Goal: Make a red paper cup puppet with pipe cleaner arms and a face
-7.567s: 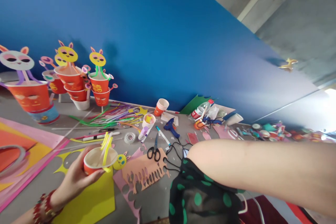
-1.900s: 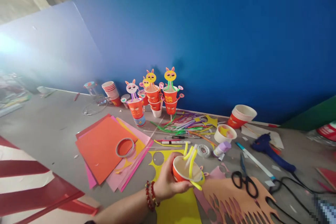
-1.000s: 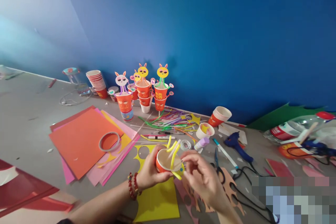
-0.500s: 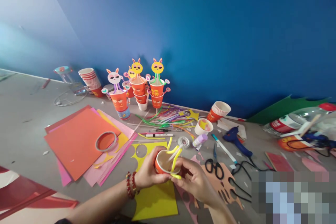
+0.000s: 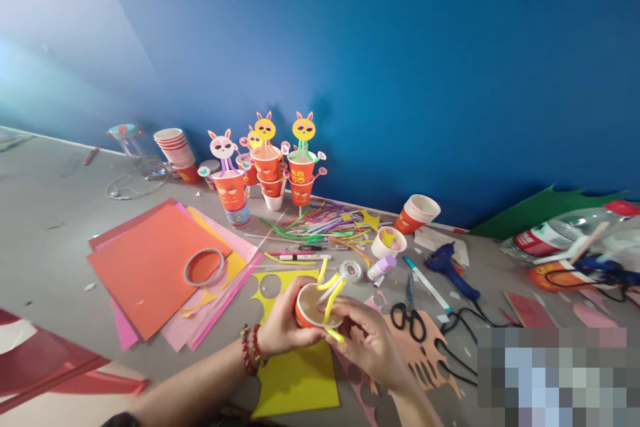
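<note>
The left hand (image 5: 283,325) wraps around a red paper cup (image 5: 310,305), its mouth tipped up, in the near middle above the table. The right hand (image 5: 370,341) curls its fingers against the cup's right rim, beside the bent yellow strips (image 5: 329,305); I can't tell whether it pinches anything. Beneath lies a yellow sheet (image 5: 300,387). Just right are black-handled scissors (image 5: 409,321); farther right, a blue glue gun (image 5: 453,271). Orange paper (image 5: 150,273) spreads left, and animal-faced cup figures (image 5: 230,190) stand at the far side.
</note>
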Motion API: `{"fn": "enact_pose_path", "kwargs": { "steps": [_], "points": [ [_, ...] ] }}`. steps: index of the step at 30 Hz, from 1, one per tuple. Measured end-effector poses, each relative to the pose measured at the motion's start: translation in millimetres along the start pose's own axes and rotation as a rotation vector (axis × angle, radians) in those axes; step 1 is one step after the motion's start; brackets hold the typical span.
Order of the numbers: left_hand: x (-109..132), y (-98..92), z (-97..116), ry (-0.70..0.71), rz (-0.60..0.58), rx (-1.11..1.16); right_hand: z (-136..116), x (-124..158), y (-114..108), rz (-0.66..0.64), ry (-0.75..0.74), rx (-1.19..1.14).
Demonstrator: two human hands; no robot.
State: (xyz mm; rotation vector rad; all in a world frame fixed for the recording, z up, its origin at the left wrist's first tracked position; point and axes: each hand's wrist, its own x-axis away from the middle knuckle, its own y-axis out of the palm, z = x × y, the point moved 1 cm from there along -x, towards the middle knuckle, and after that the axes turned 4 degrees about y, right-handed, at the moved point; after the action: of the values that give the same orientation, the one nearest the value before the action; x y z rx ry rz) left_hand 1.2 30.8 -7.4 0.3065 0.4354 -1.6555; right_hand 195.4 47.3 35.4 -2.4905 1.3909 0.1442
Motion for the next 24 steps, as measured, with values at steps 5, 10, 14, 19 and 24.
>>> {"fn": "enact_pose_path", "kwargs": {
  "steps": [5, 10, 14, 19, 24],
  "points": [
    [1, 0.4, 1, 0.032, 0.000, 0.003, -8, -4, -8, 0.020, -0.137, 0.146],
    [2, 1.0, 2, 0.040, -0.017, 0.012, -14, -7, -4, 0.022, -0.179, 0.117],
    [3, 1.2, 0, 0.031, -0.009, 0.011, -11, -7, -3, 0.015, -0.189, 0.103],
    [3, 0.3, 0, 0.044, -0.019, 0.010, -6, -3, -5, 0.034, -0.198, 0.147],
    [3, -1.0, 0, 0.055, -0.022, -0.026, -2, 1, -7, -0.037, -0.147, 0.189]
  ]
}}
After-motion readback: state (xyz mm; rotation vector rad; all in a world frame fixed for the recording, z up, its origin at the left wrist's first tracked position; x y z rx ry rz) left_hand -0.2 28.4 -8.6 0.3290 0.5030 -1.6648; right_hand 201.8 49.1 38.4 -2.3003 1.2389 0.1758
